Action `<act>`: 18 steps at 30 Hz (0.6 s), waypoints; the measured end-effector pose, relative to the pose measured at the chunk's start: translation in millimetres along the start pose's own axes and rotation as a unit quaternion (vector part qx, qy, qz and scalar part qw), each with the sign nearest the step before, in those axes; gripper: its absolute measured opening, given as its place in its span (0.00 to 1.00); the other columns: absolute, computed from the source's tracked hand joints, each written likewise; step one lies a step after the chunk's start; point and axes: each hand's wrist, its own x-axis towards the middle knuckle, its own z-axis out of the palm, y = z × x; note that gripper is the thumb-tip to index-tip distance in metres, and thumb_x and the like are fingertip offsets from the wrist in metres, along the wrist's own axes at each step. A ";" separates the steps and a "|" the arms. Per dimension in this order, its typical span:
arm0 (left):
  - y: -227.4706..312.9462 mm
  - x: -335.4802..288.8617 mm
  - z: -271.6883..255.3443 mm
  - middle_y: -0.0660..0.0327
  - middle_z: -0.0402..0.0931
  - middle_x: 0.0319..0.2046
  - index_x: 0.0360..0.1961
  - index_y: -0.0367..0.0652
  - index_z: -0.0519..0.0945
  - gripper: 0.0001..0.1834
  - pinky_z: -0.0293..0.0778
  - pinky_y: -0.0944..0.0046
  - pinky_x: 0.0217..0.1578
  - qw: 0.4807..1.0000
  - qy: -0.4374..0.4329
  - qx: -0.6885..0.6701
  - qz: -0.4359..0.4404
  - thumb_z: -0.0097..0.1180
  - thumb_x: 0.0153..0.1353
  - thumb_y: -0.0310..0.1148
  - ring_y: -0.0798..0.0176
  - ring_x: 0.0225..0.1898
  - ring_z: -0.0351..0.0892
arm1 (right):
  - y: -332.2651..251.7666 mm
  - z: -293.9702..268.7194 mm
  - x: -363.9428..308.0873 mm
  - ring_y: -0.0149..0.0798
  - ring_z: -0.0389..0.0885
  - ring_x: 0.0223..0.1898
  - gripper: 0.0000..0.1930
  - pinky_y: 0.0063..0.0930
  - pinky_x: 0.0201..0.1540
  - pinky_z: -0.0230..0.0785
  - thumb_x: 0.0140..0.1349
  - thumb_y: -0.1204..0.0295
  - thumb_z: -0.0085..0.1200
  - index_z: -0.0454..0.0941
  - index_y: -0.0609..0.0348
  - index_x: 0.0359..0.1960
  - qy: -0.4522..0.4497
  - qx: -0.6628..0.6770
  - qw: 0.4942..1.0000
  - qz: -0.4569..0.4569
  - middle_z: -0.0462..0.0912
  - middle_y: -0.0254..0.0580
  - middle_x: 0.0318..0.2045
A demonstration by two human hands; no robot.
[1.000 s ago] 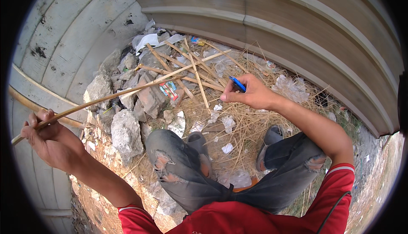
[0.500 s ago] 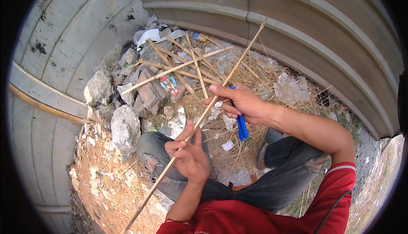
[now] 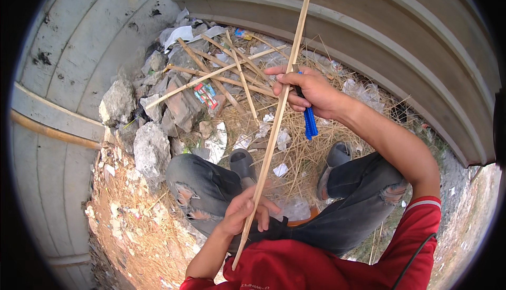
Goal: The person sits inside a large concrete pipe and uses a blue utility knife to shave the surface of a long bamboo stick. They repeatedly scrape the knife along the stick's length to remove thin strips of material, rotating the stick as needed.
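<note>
A long, pale, split wooden stick (image 3: 275, 132) runs steeply from the far wall down toward my shirt. My right hand (image 3: 316, 94) grips its upper part between thumb and fingers and also holds a blue-handled knife (image 3: 311, 124). The knife's ridged handle hangs below the palm, and its dark upper part lies against the stick, partly hidden by my fingers. Lower down, my left hand (image 3: 245, 213) loosely holds the stick near its lower end, with some fingers slightly blurred and spread around it.
Several cut sticks (image 3: 232, 71) lie crossed over grey rocks (image 3: 153, 150) and litter ahead. Dry straw (image 3: 303, 158) covers the ground between my sandalled feet. A corrugated metal wall (image 3: 390, 42) closes the far side, and a pale panel wall (image 3: 58, 132) stands at left.
The stick has swung steeper and turned its pale, flat face upward. My right hand has moved farther away with the knife, while my left hand has come down nearer my body.
</note>
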 end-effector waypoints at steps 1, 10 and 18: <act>2.9 5.7 -0.9 0.46 0.81 0.43 0.77 0.36 0.56 0.36 0.77 0.68 0.24 1.000 0.012 0.025 0.000 0.43 0.80 0.49 0.60 0.25 0.82 | -1.1 1.7 -1.3 0.20 0.60 0.13 0.21 0.18 0.17 0.56 0.77 0.67 0.45 0.70 0.66 0.66 0.012 -0.051 0.998 0.019 0.80 0.40 0.36; 26.4 51.7 8.9 0.70 0.57 0.18 0.74 0.32 0.61 0.28 0.53 0.74 0.11 0.985 0.167 0.027 0.026 0.38 0.83 0.41 0.75 0.09 0.52 | 1.4 -18.5 -4.0 0.32 0.74 0.29 0.20 0.31 0.32 0.69 0.67 0.60 0.56 0.77 0.65 0.51 0.047 -0.427 0.899 0.087 0.79 0.43 0.36; 51.5 57.5 2.1 0.73 0.55 0.16 0.74 0.36 0.63 0.29 0.52 0.73 0.10 0.986 0.135 -0.082 0.045 0.35 0.83 0.45 0.76 0.07 0.51 | -3.2 -54.7 -18.6 0.41 0.81 0.34 0.16 0.41 0.40 0.73 0.62 0.67 0.66 0.78 0.67 0.42 -0.064 -0.579 0.810 0.062 0.85 0.46 0.35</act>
